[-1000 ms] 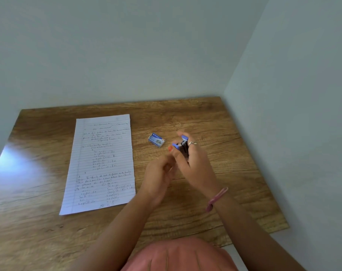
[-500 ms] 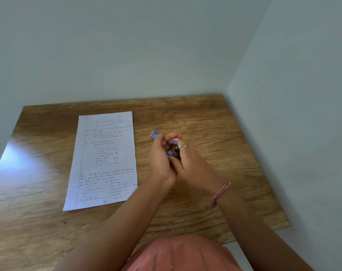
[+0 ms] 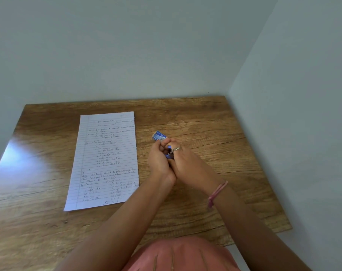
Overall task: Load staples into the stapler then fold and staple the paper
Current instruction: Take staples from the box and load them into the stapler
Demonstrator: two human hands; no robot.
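Stapler (image 3: pixel 169 153), small and blue, is sitting pinched between the left hand (image 3: pixel 159 163) and right hand (image 3: pixel 187 165), both closing their grip around it above the desk (image 3: pixel 225 133), loading seemingly underway; staple box (image 3: pixel 159 136) lying at twelve o'clock, paper (image 3: pixel 107 161) waiting unfolded at nine

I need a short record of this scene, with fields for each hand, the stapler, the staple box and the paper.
left hand: closed on the stapler
right hand: closed on the stapler, ring on one finger
stapler: blue, mostly hidden between both hands
staple box: on the table, just beyond the hands
paper: flat, unfolded, left of the hands
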